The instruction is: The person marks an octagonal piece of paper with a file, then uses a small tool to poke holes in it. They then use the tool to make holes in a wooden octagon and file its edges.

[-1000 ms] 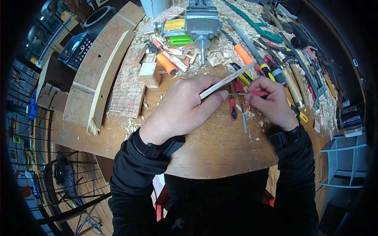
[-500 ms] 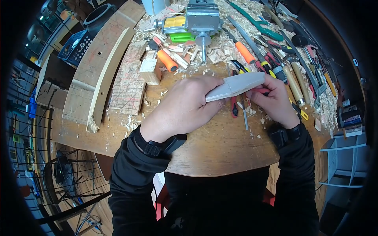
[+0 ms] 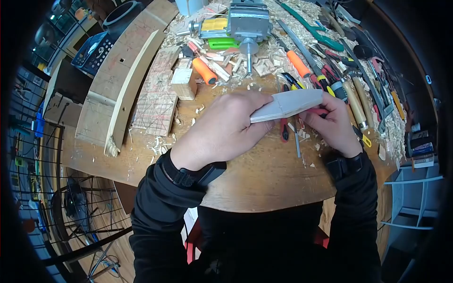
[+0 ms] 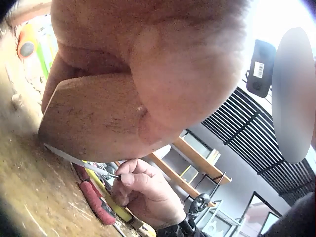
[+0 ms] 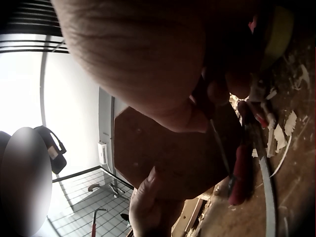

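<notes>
My left hand (image 3: 222,125) grips one end of a flat, pale wooden piece (image 3: 289,104) with angled corners, held above the bench with its broad face up. In the left wrist view the thumb lies along the underside of the wooden piece (image 4: 94,118). My right hand (image 3: 332,125) pinches a slim red-handled tool (image 3: 318,112) beneath the wood's far end. Its narrow metal shaft (image 4: 81,162) runs along the lower edge of the wood in that view. From the right wrist, the wood's cut-corner outline (image 5: 168,153) shows, with the shaft crossing it.
A vise (image 3: 247,26) stands at the back among shavings. Orange-handled tools (image 3: 204,70) and a wood block (image 3: 184,84) lie before it. A marked board (image 3: 155,101) and curved wooden strip (image 3: 130,89) are left. Several hand tools (image 3: 351,101) lie right; a red-handled tool (image 3: 284,129) lies below the wood.
The wooden piece has turned from nearly edge-on to showing its broad face, its far end swinging down over the right fingers. Both hands stay in nearly the same place.
</notes>
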The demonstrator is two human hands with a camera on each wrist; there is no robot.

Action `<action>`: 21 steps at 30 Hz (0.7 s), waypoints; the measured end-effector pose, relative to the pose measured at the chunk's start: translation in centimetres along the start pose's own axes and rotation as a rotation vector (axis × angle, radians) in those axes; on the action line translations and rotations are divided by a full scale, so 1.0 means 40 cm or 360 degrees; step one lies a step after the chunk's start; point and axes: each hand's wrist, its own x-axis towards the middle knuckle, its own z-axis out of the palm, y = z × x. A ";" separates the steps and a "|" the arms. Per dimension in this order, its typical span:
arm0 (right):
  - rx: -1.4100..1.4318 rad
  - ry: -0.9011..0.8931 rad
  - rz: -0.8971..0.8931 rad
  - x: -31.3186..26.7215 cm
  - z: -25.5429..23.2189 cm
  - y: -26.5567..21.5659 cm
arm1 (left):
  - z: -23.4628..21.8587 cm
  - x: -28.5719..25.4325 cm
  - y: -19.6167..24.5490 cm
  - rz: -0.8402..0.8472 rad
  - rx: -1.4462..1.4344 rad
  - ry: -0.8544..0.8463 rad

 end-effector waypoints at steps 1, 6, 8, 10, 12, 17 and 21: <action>0.0001 0.0002 0.0002 -0.001 0.001 -0.001 | 0.000 0.001 0.000 -0.0016 -0.0007 -0.0017; 0.0035 0.0021 -0.0007 0.000 0.006 -0.005 | 0.003 0.000 -0.001 -0.0031 -0.0010 0.0004; 0.0006 0.0014 -0.0023 0.001 0.002 0.000 | 0.003 0.001 -0.001 -0.0030 -0.0014 0.0010; -0.0022 0.0006 -0.0039 0.001 0.002 0.002 | 0.003 0.000 0.000 -0.0024 0.0014 0.0019; -0.0020 0.0011 -0.0027 0.001 0.001 0.001 | 0.003 0.000 -0.002 -0.0023 0.0015 0.0019; -0.0004 0.0021 -0.0023 0.000 0.004 -0.002 | 0.001 0.001 0.001 -0.0039 0.0004 0.0000; -0.0025 0.0021 -0.0019 0.000 0.002 0.000 | 0.003 -0.001 -0.003 -0.0028 0.0022 0.0015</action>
